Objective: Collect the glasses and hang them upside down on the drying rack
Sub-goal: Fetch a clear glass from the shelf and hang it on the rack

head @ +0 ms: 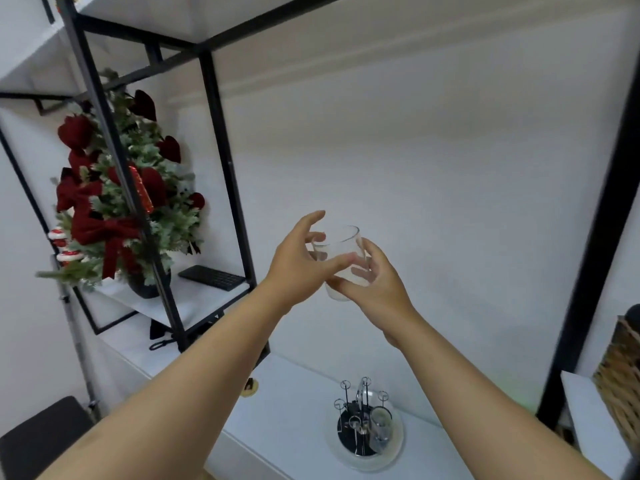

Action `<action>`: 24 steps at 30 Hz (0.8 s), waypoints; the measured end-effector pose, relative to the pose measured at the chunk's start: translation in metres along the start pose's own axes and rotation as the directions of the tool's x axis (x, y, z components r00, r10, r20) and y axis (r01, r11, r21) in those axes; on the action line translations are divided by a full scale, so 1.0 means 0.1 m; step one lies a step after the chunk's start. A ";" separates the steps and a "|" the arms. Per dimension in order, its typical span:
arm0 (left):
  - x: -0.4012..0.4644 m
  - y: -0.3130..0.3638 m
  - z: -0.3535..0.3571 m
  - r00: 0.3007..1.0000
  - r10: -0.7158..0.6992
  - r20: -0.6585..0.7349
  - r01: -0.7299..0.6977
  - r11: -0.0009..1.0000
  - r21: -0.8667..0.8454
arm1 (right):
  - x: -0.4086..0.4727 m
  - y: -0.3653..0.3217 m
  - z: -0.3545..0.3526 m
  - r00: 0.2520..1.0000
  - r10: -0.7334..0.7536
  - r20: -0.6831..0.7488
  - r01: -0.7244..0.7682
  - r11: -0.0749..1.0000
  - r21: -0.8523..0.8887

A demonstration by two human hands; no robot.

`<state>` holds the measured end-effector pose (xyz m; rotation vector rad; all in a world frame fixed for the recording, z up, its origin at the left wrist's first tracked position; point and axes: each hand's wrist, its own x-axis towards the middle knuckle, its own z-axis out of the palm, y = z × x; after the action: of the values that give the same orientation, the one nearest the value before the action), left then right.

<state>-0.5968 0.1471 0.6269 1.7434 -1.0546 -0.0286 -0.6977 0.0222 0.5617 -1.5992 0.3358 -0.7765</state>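
Note:
A clear drinking glass (341, 258) is held up in mid-air in front of the white wall, mouth upward and slightly tilted. My right hand (372, 289) grips its lower part from the right. My left hand (298, 261) touches the glass from the left with fingers spread around it. Far below, on the white counter, stands the drying rack (363, 427), a round tray with upright metal prongs. One glass (381, 429) hangs upside down on a prong at its right side.
A black metal shelf frame (221, 161) rises at the left, holding a decorated small Christmas tree (117, 202) and a black keyboard (212, 277). A black post (595, 220) and a wicker basket (620, 382) stand at the right. A dark chair (41, 434) sits lower left.

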 end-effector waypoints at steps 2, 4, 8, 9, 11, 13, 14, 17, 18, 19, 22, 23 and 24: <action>0.13 -0.07 0.05 0.999 -0.037 0.012 0.038 0.996 -0.084 | 0.05 0.11 -0.08 0.997 0.077 -0.010 -0.072 0.972 0.224; 0.24 -0.14 0.11 0.996 -0.081 0.038 0.087 0.977 -0.197 | 0.08 0.24 -0.16 0.990 0.142 0.020 -0.135 0.869 0.476; 0.42 -0.31 0.28 0.983 -0.133 0.127 0.173 0.900 -0.400 | 0.19 0.38 -0.14 0.977 0.210 0.021 -0.160 0.672 0.723; 0.45 -0.36 0.32 0.979 -0.137 0.152 0.191 0.879 -0.436 | 0.22 0.40 -0.11 0.973 0.231 -0.001 -0.149 0.631 0.761; 0.53 -0.46 0.37 0.971 -0.132 0.198 0.215 0.844 -0.491 | 0.28 0.40 -0.03 0.964 0.258 -0.065 -0.102 0.584 0.805; 0.62 -0.57 0.38 0.961 -0.108 0.255 0.231 0.821 -0.522 | 0.33 0.39 0.01 0.949 0.274 -0.155 -0.043 0.600 0.799; 0.66 -0.64 0.38 0.953 -0.092 0.288 0.237 0.817 -0.526 | 0.34 0.39 0.02 0.940 0.274 -0.204 -0.014 0.627 0.779; 0.73 -0.88 0.36 0.926 -0.049 0.374 0.238 0.846 -0.477 | 0.35 0.45 -0.02 0.914 0.253 -0.316 0.033 0.731 0.682; 0.73 -0.98 0.35 0.918 -0.049 0.394 0.237 0.864 -0.444 | 0.33 0.50 -0.03 0.905 0.246 -0.346 0.029 0.778 0.628; 0.71 -1.10 0.36 0.910 -0.060 0.409 0.243 0.878 -0.412 | 0.29 0.58 -0.04 0.897 0.243 -0.369 0.007 0.828 0.561; 0.63 -1.57 0.42 0.899 -0.107 0.424 0.265 0.906 -0.332 | 0.11 0.93 -0.01 0.867 0.258 -0.425 -0.105 0.931 0.351; 0.60 -1.75 0.47 0.898 -0.116 0.424 0.264 0.913 -0.310 | 0.05 1.08 0.01 0.855 0.267 -0.445 -0.139 0.944 0.300; 0.56 -1.93 0.53 0.895 -0.122 0.429 0.264 0.920 -0.290 | -0.01 1.24 0.03 0.842 0.275 -0.464 -0.172 0.952 0.253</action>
<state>-0.4666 0.0826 0.4787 1.5453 -1.0823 -0.6919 -0.6697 0.0014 0.4425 -1.1244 0.7785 -0.9990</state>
